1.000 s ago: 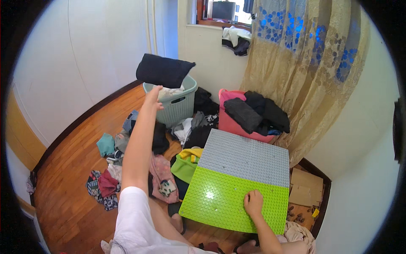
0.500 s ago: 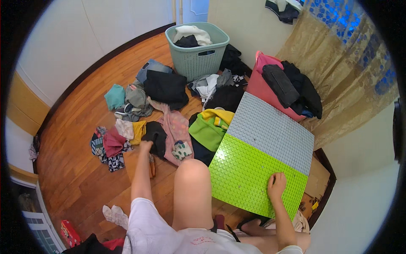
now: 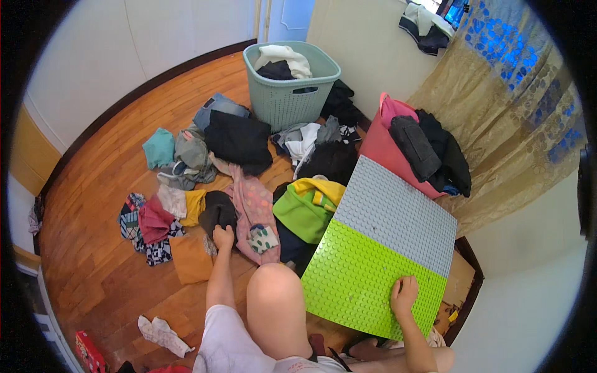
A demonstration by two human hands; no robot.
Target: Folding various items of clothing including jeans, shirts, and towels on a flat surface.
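Down on the wooden floor (image 3: pixel 93 261), the person's left hand (image 3: pixel 222 237) closes its fingers on a dark garment (image 3: pixel 217 211) lying among scattered clothes, beside a pink patterned piece (image 3: pixel 252 208). Their right hand (image 3: pixel 404 296) rests flat, fingers spread, on the green half of a studded board (image 3: pixel 373 261) leaning near the teal laundry basket (image 3: pixel 291 99).

Wooden plank floor (image 3: pixel 93 248), warm orange-brown, dark skirting along pale cream walls (image 3: pixel 106 43). Blue door (image 3: pixel 289 18) at top. Beige curtain (image 3: pixel 510 118) with blue pattern at right, daylight through window behind it. Room evenly lit.
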